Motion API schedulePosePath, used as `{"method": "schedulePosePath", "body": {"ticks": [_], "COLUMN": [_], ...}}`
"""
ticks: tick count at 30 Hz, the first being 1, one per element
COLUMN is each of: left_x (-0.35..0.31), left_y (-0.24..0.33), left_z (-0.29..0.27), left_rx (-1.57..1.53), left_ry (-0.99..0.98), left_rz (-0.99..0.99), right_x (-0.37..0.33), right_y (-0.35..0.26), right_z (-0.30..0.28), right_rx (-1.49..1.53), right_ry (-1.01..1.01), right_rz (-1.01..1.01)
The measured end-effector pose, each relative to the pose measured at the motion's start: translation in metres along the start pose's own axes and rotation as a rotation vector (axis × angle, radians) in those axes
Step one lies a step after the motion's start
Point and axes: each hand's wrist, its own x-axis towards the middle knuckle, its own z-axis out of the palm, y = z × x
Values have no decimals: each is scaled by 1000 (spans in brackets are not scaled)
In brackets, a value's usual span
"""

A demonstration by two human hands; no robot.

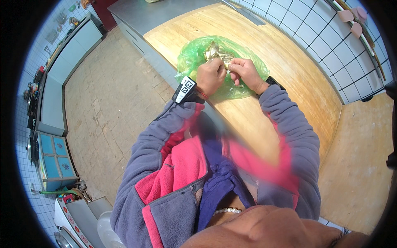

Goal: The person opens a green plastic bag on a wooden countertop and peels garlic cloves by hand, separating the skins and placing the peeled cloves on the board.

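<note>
Bright, even daylight floods the wooden bench [289, 62]; fisheye bending and black vignette ring the rim, with chest-level blur near 6 o'clock.

Wooden counter [289, 62]: ran along the person's front and right, backed by a tiled wall [326, 33] on its far right side. Plastic bag [194, 53]: lay on the counter near its left edge, directly ahead of the person. Pale bundle [215, 51]: sat in the bag, at its middle. Left hand [210, 76] and right hand [245, 71]: were over the bag, side by side, touching the bundle's near end. Utensils [351, 20]: hung on the wall, far right, behind the counter. Floor [103, 103]: lay to the left of the counter. Cabinets [70, 53]: stood along the far left, beyond the floor.
</note>
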Motion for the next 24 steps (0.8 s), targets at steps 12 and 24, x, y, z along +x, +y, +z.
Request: {"method": "schedulePosePath", "body": {"ticks": [12,24], "left_x": [8,9], "left_y": [-2,-2], "left_z": [11,4], "left_rx": [257,-22], "left_ry": [28,-14], "left_rz": [82,-38], "right_x": [2,1], "right_y": [3,0], "right_z": [0,-4], "right_rx": [48,120], "right_ry": [38,-25], "right_rz": [31,88]}}
